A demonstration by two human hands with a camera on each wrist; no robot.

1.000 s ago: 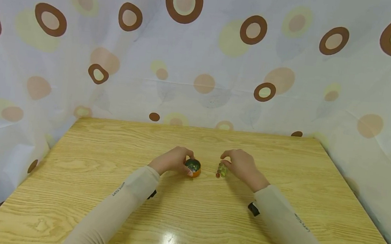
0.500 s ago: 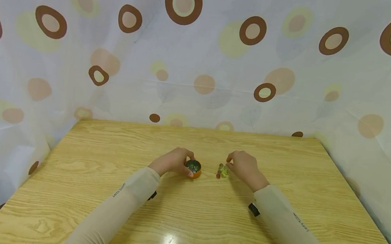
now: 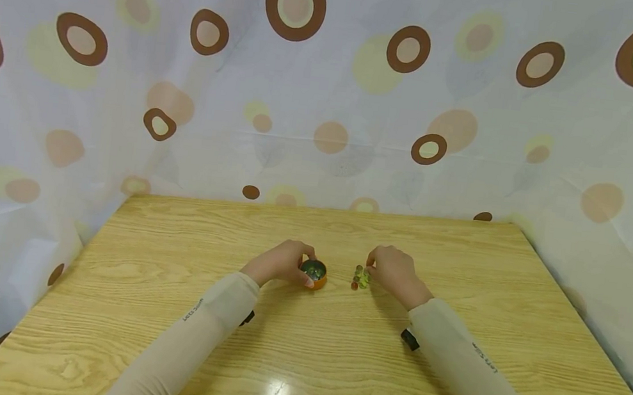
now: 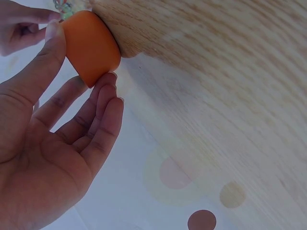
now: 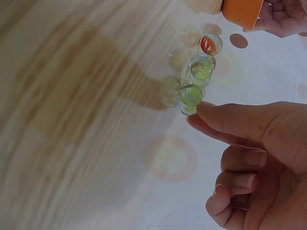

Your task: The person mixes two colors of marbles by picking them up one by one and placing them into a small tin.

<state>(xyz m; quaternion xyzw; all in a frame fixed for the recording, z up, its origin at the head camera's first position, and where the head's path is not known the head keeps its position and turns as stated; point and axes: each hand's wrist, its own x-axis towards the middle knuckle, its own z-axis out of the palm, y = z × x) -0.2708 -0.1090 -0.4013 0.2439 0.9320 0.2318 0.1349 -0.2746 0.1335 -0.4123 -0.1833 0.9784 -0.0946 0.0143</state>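
My left hand (image 3: 285, 262) grips a small round orange bowl (image 4: 91, 48) with a dark inside. Thumb and fingers hold it from opposite sides in the left wrist view, and it sits on the table left of several glass marbles (image 3: 362, 277). Most of these marbles are clear with yellow-green swirls, like the green one (image 5: 201, 68); a red-orange one (image 5: 211, 44) lies at the end nearer the bowl. On the right side of the cluster, my right hand (image 3: 394, 272) has thumb and index fingertips together at the edge of a green marble (image 5: 191, 95). Its other fingers are curled in.
Everything stands on a wooden table (image 3: 300, 350) with light grain. Behind it and along both sides hangs a white curtain (image 3: 340, 84) with brown and yellow circles. Beige sleeves (image 3: 206, 308) cover both forearms, and dark wrist devices (image 3: 410, 339) show below them.
My right hand has shifted from over the marbles to their right side, uncovering more of them. The left hand and the bowl stay nearly in place.
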